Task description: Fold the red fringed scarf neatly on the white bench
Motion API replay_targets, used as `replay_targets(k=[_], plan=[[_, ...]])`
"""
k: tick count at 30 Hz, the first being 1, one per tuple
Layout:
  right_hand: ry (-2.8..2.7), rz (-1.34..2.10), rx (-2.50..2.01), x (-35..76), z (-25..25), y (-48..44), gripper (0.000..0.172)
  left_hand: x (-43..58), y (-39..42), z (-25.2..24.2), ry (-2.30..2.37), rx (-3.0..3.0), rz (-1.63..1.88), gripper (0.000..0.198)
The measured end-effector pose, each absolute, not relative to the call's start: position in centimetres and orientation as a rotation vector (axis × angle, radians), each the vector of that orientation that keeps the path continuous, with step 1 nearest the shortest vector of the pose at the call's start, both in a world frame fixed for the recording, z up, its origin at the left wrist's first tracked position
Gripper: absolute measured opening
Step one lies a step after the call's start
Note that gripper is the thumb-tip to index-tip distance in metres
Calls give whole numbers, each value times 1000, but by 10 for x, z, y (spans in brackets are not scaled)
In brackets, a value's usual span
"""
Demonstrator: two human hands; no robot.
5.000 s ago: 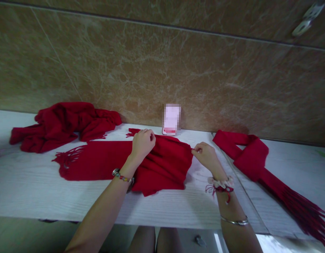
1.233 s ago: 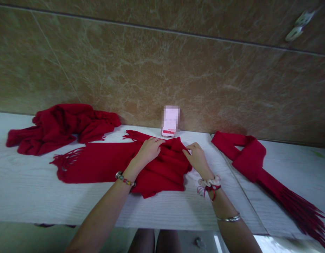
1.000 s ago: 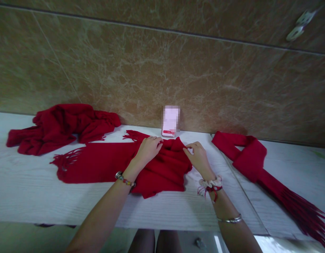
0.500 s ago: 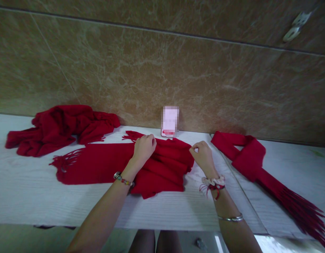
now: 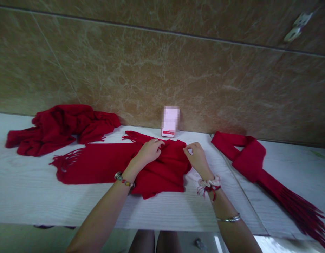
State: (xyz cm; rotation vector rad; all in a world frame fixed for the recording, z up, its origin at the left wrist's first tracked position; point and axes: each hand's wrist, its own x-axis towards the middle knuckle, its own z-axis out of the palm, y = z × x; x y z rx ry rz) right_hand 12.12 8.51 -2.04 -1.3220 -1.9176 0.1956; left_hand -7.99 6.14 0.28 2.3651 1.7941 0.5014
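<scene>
A red fringed scarf [image 5: 99, 163] lies in front of me, flat on its left and gathered into soft folds on its right. My left hand [image 5: 149, 151] rests over the folded part near its far edge, thumb and forefinger a little apart. At the right edge of the same scarf, my right hand [image 5: 197, 158] has thumb and forefinger closed in a pinch on the fabric. The fringe shows at the scarf's left end, and a second fringed tip sticks out beyond my left hand.
A crumpled red scarf [image 5: 62, 130] lies at the left by the brown wall [image 5: 125, 70]. On the right is a looped red scarf [image 5: 248, 158] with long fringe. A phone [image 5: 170, 121] leans against the wall. The white table [image 5: 99, 207] has a seam on the right.
My right hand has moved slightly left, bringing the scarf's right edge inward. My left hand has shifted a little right and its fingers have loosened.
</scene>
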Motion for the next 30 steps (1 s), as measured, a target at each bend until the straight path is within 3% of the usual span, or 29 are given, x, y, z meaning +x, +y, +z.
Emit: replay_targets(k=[10,12,16,21,30], plan=[[-2118,467,-1338,139,-6,86,15,-81,59,9,1753,2304,367,21],[-2067,443,-1391,139,-9,87,13,-80,58,9,1723,2325,346,18],[-1926,345,-1403,130,-16,87,26,-76,58,9,1659,2398,385,17],[-1920,351,-1392,122,-15,87,17,-72,58,10,1483,2504,529,16],[-1927,330,-1460,152,4,90,16,-87,58,21,2163,2075,834,17]])
